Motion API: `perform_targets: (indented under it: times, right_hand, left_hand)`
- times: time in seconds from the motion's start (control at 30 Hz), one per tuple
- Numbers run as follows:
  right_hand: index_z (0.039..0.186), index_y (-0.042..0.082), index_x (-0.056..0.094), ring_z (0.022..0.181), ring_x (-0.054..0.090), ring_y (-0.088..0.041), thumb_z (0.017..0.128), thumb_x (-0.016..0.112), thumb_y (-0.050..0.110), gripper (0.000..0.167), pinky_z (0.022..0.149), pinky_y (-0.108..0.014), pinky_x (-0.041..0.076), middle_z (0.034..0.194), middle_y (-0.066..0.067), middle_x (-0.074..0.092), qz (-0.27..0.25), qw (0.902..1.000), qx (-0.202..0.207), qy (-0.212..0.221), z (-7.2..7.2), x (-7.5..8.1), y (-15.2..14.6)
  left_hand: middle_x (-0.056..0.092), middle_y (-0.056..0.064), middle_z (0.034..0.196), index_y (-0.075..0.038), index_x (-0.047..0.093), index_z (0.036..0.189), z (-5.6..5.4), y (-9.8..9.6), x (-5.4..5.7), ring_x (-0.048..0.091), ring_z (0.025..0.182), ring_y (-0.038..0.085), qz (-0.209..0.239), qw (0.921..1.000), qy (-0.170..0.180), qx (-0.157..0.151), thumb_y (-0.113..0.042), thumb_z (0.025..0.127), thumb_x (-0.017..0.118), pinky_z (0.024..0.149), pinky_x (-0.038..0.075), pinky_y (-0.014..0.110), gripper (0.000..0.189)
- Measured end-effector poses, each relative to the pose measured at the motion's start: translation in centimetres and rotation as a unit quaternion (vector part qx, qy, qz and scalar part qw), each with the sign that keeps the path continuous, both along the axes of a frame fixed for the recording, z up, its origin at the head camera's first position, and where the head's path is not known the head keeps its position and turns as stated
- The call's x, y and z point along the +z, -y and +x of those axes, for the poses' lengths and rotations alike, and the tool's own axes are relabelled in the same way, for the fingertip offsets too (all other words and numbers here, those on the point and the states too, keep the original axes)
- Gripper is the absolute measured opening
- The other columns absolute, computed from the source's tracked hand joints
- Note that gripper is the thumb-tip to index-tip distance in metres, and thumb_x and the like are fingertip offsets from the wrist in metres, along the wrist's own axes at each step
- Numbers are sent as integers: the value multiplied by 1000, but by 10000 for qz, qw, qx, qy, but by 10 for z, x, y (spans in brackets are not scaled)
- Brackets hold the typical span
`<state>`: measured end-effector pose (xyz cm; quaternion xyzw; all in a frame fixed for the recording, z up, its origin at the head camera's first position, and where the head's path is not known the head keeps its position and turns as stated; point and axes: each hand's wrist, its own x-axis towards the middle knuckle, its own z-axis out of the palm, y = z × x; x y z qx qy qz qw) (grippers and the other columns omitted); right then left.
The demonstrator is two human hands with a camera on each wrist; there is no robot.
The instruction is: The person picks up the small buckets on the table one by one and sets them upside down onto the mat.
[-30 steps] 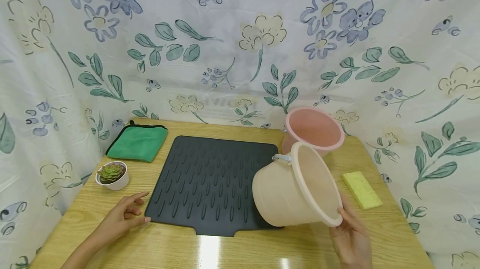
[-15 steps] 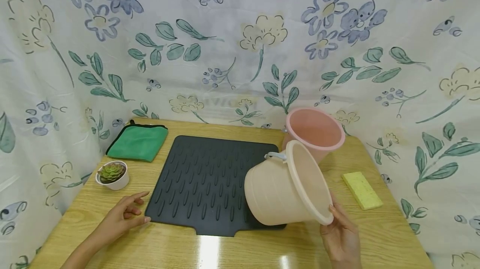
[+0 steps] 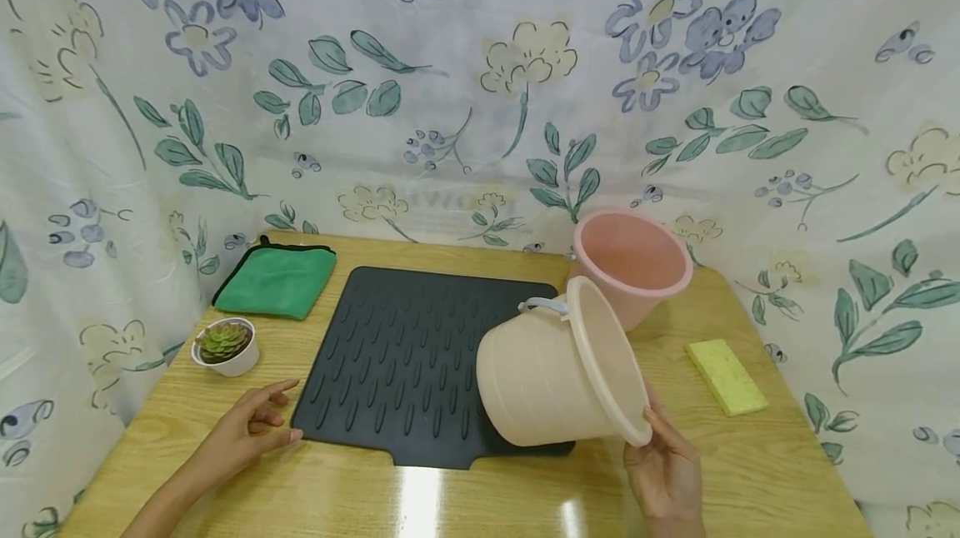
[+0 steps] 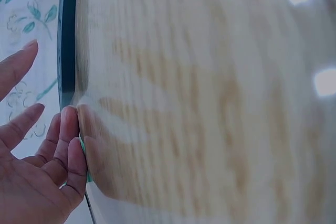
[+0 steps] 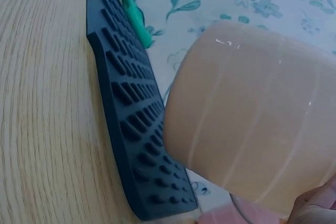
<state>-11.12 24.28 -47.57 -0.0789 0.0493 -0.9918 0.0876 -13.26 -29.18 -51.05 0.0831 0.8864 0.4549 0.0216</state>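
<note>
A cream plastic bucket is tilted on its side over the right part of a black ridged mat, its mouth facing right. My right hand pinches the bucket's rim at the lower right, thumb on the near side. In the right wrist view the bucket's body fills the right half, with part of my hand at the corner. My left hand rests on the table beside the mat's front left corner, fingers relaxed and holding nothing. The left wrist view shows its fingers loosely bent against the wooden surface.
Behind the cream bucket stands a pink bucket. A yellow sponge lies on the right of the wooden table. At the left are a green cloth pouch and a potted succulent. A floral curtain hangs around the table.
My right hand has carried the cream bucket leftward, further over the mat, still tilted. The left hand stays where it was. The head view has shifted slightly.
</note>
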Motion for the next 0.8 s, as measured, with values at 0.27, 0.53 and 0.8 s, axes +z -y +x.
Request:
perform_targets:
  times: [0.27, 0.53, 0.8]
  right_hand:
    - [141, -5, 48, 121, 61, -26, 107, 15, 4, 49, 97, -26, 50, 137, -18, 55, -56, 9994, -130, 323, 0, -1, 9]
    - [138, -6, 51, 118, 63, -28, 106, 19, 2, 46, 95, -27, 51, 135, -20, 54, -54, 9984, -261, 497, 0, -2, 16]
    - [138, -8, 51, 115, 65, -30, 106, 18, 2, 46, 90, -27, 54, 131, -22, 57, -71, 9989, -176, 432, -1, -5, 23]
  left_hand:
    - [50, 18, 122, 1, 44, 145, 1, -1, 1, 53, 87, 2, 31, 10000, 48, 57, -12, 87, 76, 71, 46, 21, 67]
    - [51, 18, 122, 1, 45, 145, -1, -3, 2, 54, 86, 2, 107, 9999, -78, 84, -11, 86, 76, 72, 47, 20, 67]
    - [50, 20, 126, 1, 43, 146, -1, -10, 9, 56, 90, 3, 354, 9993, 61, 87, -11, 88, 75, 74, 50, 21, 67]
